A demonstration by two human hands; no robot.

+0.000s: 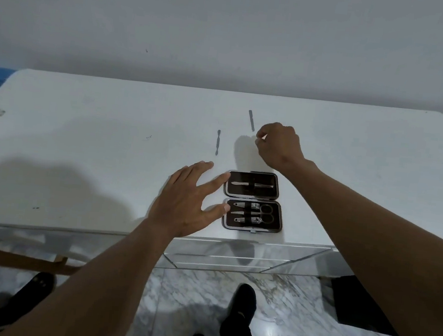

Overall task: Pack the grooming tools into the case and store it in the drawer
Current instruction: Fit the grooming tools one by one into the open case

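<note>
An open brown grooming case (277, 223) lies near the front edge of the white tabletop (81, 139). Its lid half holds tweezers (251, 184); its near half holds two clippers, a file and scissors (266, 213). Two loose metal tools lie farther back: a slim double-ended pusher (217, 142) and a flat file (251, 120). My left hand (186, 205) is spread flat, its fingertips touching the case's left edge. My right hand (278, 145) hovers just right of the flat file, thumb and fingers pinched; whether it holds anything is unclear.
Mirrored drawer fronts (232, 259) run below the table's front edge. A white wall stands behind the table. My dark shoes (241, 306) are on the marble floor, with a wooden chair leg (14, 259) at the lower left.
</note>
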